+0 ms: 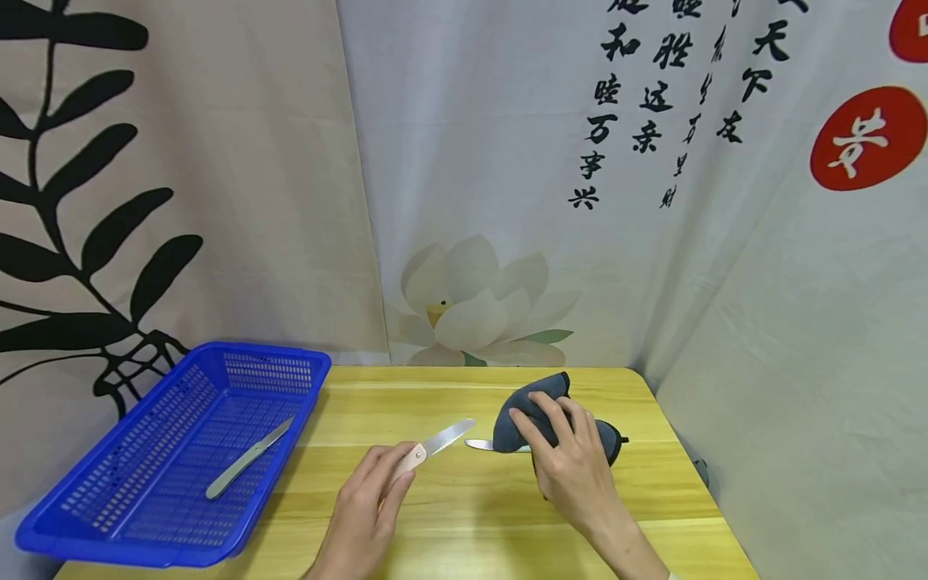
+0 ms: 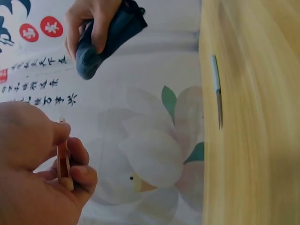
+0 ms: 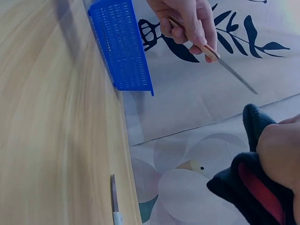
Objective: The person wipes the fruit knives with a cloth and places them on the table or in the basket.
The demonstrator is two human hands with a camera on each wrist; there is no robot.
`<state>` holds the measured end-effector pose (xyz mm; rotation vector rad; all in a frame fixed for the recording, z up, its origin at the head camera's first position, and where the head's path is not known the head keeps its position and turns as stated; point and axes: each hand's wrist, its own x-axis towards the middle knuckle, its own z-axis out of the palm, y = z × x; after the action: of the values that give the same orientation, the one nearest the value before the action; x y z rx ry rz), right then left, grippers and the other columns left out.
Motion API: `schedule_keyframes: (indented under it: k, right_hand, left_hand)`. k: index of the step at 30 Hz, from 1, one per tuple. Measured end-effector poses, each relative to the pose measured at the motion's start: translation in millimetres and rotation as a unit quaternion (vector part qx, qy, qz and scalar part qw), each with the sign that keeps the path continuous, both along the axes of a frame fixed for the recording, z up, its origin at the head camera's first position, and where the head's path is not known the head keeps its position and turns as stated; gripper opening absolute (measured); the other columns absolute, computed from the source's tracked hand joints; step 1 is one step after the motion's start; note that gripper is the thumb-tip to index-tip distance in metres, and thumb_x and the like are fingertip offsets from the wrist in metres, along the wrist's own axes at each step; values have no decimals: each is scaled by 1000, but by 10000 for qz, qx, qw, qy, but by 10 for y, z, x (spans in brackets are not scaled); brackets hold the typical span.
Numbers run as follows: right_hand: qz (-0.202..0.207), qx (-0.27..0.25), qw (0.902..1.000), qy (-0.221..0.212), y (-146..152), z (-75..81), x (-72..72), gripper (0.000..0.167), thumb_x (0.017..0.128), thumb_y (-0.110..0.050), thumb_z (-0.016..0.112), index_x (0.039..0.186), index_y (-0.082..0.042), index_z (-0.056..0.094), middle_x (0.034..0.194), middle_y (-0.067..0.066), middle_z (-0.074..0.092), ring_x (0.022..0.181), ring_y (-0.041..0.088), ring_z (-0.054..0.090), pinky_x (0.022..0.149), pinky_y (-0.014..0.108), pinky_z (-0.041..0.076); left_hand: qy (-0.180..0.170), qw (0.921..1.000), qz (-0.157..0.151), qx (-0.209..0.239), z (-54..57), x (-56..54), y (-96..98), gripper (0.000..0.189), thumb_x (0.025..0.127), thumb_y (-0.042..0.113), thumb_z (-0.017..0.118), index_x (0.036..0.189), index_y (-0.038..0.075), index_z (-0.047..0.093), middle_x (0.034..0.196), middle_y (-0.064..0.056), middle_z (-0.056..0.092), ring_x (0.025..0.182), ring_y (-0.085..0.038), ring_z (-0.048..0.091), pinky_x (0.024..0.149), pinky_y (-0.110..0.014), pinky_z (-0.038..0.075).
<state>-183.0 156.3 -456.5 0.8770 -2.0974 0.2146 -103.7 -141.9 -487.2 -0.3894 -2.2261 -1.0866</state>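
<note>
My left hand (image 1: 366, 503) grips the pale handle of a folding knife (image 1: 448, 437), its blade out and pointing up and right, towards the cloth. Dark blue-grey cloth (image 1: 522, 411) with black edging and a small tab is bunched in my right hand (image 1: 576, 463); a red inside (image 3: 260, 190) shows in the right wrist view. Another knife (image 2: 216, 79) with a light handle lies on the table; in the head view the cloth hides most of it. The wrist views show the cloth held above the table. Both hands are apart, the blade tip short of the cloth.
On the left stands a blue plastic basket (image 1: 319, 364) with a third knife (image 1: 248, 461) lying in it, blade out. The wooden table (image 1: 435, 387) ends at the back against a printed curtain (image 1: 500, 161).
</note>
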Motion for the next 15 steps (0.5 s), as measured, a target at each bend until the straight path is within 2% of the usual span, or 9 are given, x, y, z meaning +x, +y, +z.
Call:
schedule_keyframes:
  k: [3, 5, 6, 8, 10, 13, 15]
  right_hand:
    - [170, -216, 9996, 64, -22, -29, 0, 46, 121, -21, 35, 141, -16, 76, 146, 20, 67, 116, 41, 59, 93, 59, 55]
    - [316, -382, 9986, 172, -49, -46, 3, 43, 120, -19, 39, 141, -16, 77, 145, 21, 68, 116, 41, 59, 93, 59, 55]
    - [387, -465, 9979, 248, -66, -51, 5, 42, 120, -18, 41, 142, -16, 77, 145, 21, 68, 115, 42, 60, 93, 58, 55]
    - [516, -611, 9959, 428, -101, -56, 10, 40, 119, -17, 44, 141, -15, 77, 143, 21, 70, 114, 42, 60, 93, 57, 55]
    - [624, -730, 9934, 625, -135, -58, 14, 38, 119, -16, 47, 140, -14, 78, 142, 21, 71, 113, 42, 61, 93, 56, 54]
    - [781, -830, 9899, 842, -182, -56, 22, 37, 118, -14, 49, 137, -13, 80, 139, 22, 73, 112, 42, 61, 94, 53, 52]
    - [894, -864, 9877, 948, -216, -56, 29, 36, 118, -13, 50, 135, -12, 81, 137, 23, 73, 111, 42, 62, 94, 52, 52]
  left_hand:
    - [-431, 9968, -186, 648, 6, 25, 31, 37, 106, -1, 75, 140, 14, 76, 108, 7, 71, 79, 5, 53, 63, -21, 51]
    - [-942, 9877, -404, 1180, 21, 53, 53, 34, 109, 4, 73, 140, 16, 76, 102, 6, 69, 75, 3, 54, 60, -22, 51]
    - [-1252, 9797, -520, 1478, 32, 69, 64, 32, 110, 6, 71, 141, 16, 75, 100, 5, 68, 73, 2, 55, 59, -23, 51]
    - [-1853, 9576, -761, 2072, 57, 97, 80, 30, 112, 11, 69, 142, 14, 75, 97, 1, 67, 71, -1, 58, 58, -24, 51]
    - [-2397, 9303, -1005, 2587, 82, 116, 91, 31, 114, 14, 67, 145, 11, 72, 100, -3, 67, 69, -4, 59, 55, -23, 49]
    - [-2977, 8942, -1332, 3068, 110, 122, 91, 37, 116, 17, 63, 151, 5, 66, 110, -7, 67, 70, -5, 58, 55, -19, 46]
    - [-3243, 8749, -1541, 3250, 119, 113, 86, 41, 118, 19, 61, 155, 2, 60, 116, -7, 66, 72, -5, 57, 56, -17, 45]
